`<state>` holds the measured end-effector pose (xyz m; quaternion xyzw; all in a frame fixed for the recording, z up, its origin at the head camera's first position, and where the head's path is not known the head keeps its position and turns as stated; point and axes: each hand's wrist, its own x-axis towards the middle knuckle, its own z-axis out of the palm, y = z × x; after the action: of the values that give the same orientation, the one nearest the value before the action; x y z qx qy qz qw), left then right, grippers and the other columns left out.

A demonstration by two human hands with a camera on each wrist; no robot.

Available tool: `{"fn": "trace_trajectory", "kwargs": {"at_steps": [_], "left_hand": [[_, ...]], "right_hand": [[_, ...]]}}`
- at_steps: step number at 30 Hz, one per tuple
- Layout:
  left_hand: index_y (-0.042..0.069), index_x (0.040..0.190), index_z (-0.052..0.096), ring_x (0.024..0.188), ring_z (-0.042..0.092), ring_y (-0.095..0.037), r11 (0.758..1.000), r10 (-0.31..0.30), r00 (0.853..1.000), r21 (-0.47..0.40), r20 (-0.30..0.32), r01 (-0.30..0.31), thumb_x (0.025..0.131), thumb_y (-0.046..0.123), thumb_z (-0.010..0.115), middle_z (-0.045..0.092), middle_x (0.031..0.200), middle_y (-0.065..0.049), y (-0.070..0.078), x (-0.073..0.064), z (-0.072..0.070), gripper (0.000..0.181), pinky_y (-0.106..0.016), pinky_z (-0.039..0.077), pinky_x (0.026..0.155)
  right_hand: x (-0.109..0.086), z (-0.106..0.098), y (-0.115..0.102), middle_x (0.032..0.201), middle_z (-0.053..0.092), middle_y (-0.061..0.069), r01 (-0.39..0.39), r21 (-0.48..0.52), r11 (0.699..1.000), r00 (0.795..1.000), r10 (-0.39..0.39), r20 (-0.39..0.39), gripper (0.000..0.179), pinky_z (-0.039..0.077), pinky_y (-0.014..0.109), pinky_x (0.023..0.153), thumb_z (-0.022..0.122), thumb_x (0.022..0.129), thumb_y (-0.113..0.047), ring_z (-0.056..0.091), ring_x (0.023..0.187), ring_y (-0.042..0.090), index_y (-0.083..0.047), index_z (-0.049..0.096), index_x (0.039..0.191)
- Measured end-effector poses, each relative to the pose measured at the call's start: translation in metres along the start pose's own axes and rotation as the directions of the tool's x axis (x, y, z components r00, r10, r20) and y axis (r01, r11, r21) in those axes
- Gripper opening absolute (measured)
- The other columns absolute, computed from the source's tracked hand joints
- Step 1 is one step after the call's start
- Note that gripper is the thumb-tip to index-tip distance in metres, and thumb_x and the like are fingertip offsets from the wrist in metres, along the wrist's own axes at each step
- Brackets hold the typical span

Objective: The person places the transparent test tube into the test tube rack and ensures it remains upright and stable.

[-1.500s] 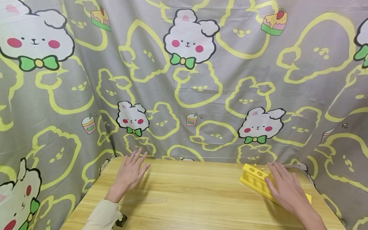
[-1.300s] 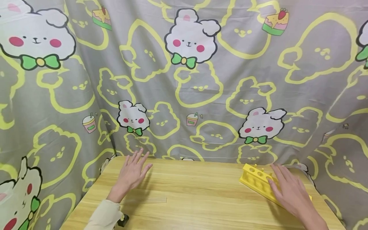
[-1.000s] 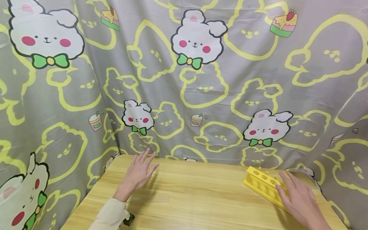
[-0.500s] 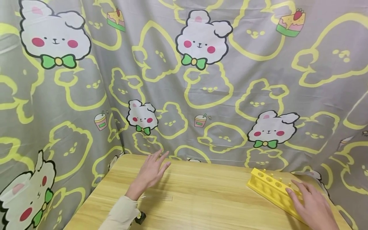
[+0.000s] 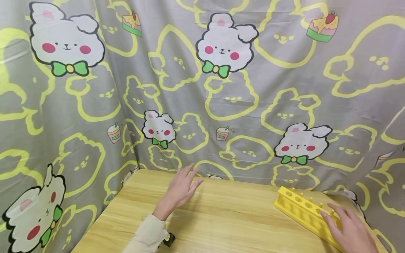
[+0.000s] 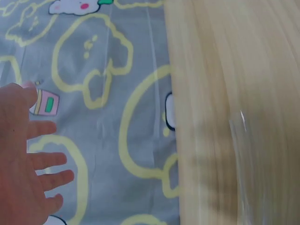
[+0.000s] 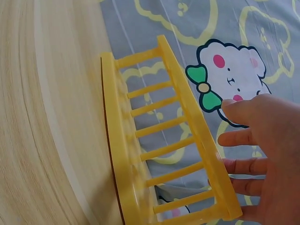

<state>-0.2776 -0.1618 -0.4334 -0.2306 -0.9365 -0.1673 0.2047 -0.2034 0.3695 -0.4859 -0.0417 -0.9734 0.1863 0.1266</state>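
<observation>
Toward the right edge of the tabletop (image 5: 240,211), head view, stands a yellow rack (image 5: 307,215), running slantwise from near the far edge. It appears to be moulded plastic: judged light and stiff, smooth, easily slid or tipped. Recommended hold: across the top plate at mid-length. The right hand (image 5: 349,228) is at its near end, fingers extended, no grip evident; it hides that end. The left hand (image 5: 181,186) is above the tabletop's left half, fingers spread, holding nothing. A black block (image 5: 169,240) beside the sleeve (image 5: 147,233) is not identified.

Left wrist view: a clear piece (image 6: 241,154), possibly a tube, lies on the tabletop, near its edge. Judged light and slippery, fragile if glass; pinch at mid-length. Its outline is faint, its lower end unclear; material and number cannot be determined.

Right wrist view: the rack's crossbars show; the bottom of the frame cuts its lower end. Fingertips lie against or just behind the top plate; contact cannot be confirmed.
</observation>
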Motion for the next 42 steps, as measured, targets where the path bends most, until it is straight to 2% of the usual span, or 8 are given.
{"fn": "trace_trajectory", "kwargs": {"at_steps": [7, 14, 19, 23, 30, 36, 42], "left_hand": [[0.012, 0.152, 0.049, 0.142, 0.042, -0.041, 0.999, 0.016, 1.000, -0.037, -0.007, -0.016, 0.109, 0.044, 0.046, 0.043, 0.156, -0.020, 0.022, 0.010, 0.007, 0.053, -0.060, 0.025, 0.121], [0.011, 0.151, 0.050, 0.142, 0.043, -0.038, 0.997, 0.056, 0.998, -0.044, 0.001, -0.056, 0.110, 0.045, 0.043, 0.046, 0.153, -0.019, 0.044, 0.019, 0.016, 0.054, -0.060, 0.027, 0.120], [0.013, 0.150, 0.051, 0.142, 0.044, -0.034, 0.998, 0.055, 0.998, -0.042, 0.006, -0.055, 0.109, 0.048, 0.042, 0.049, 0.151, -0.017, 0.057, 0.025, 0.022, 0.055, -0.057, 0.027, 0.121], [0.014, 0.151, 0.050, 0.144, 0.042, -0.033, 0.997, 0.052, 0.998, -0.051, 0.038, -0.050, 0.109, 0.050, 0.041, 0.047, 0.154, -0.015, 0.065, 0.030, 0.028, 0.056, -0.054, 0.025, 0.122], [0.017, 0.153, 0.048, 0.145, 0.041, -0.032, 0.998, 0.046, 0.997, -0.048, 0.064, -0.043, 0.109, 0.050, 0.041, 0.044, 0.157, -0.014, 0.075, 0.035, 0.035, 0.056, -0.052, 0.024, 0.123], [0.018, 0.154, 0.047, 0.147, 0.038, -0.032, 0.996, 0.072, 0.995, -0.067, 0.075, -0.067, 0.109, 0.051, 0.040, 0.041, 0.159, -0.013, 0.088, 0.040, 0.037, 0.056, -0.051, 0.024, 0.123], [0.019, 0.155, 0.046, 0.146, 0.039, -0.032, 0.992, 0.103, 0.991, -0.075, 0.080, -0.097, 0.109, 0.049, 0.043, 0.039, 0.160, -0.012, 0.099, 0.043, 0.045, 0.055, -0.049, 0.026, 0.123]], "right_hand": [[-0.003, -0.001, 0.002, 0.123, 0.050, 0.036, 0.027, -0.013, 1.000, 0.998, -0.028, -0.051, 0.066, 0.046, 0.067, 0.078, 0.058, 0.102, -0.052, 0.051, 0.103, 0.056, 0.008, 0.056, 0.130], [-0.004, -0.002, 0.002, 0.110, 0.057, 0.032, 0.035, -0.028, 0.999, 0.996, -0.037, -0.086, 0.063, 0.049, 0.061, 0.070, 0.069, 0.096, -0.051, 0.057, 0.091, 0.048, 0.008, 0.064, 0.118], [-0.004, -0.002, 0.005, 0.099, 0.061, 0.026, 0.048, -0.032, 0.998, 0.993, -0.051, -0.103, 0.055, 0.051, 0.057, 0.064, 0.077, 0.090, -0.046, 0.060, 0.085, 0.044, 0.006, 0.068, 0.109], [-0.003, 0.000, 0.008, 0.096, 0.062, 0.024, 0.056, -0.039, 0.998, 0.992, -0.060, -0.109, 0.049, 0.051, 0.056, 0.064, 0.082, 0.086, -0.040, 0.060, 0.083, 0.044, 0.005, 0.070, 0.102], [-0.001, -0.002, 0.013, 0.100, 0.062, 0.028, 0.080, -0.042, 0.996, 0.994, -0.083, -0.074, 0.046, 0.051, 0.059, 0.067, 0.084, 0.085, -0.032, 0.059, 0.086, 0.047, 0.007, 0.070, 0.105], [-0.002, -0.007, 0.015, 0.104, 0.060, 0.032, 0.083, -0.049, 0.995, 0.996, -0.084, -0.021, 0.048, 0.050, 0.062, 0.070, 0.082, 0.087, -0.033, 0.057, 0.089, 0.050, 0.009, 0.069, 0.108], [-0.001, -0.006, 0.011, 0.104, 0.061, 0.033, 0.111, -0.039, 0.993, 0.994, -0.111, -0.013, 0.047, 0.051, 0.062, 0.071, 0.082, 0.088, -0.031, 0.059, 0.090, 0.051, 0.010, 0.068, 0.109]]}}
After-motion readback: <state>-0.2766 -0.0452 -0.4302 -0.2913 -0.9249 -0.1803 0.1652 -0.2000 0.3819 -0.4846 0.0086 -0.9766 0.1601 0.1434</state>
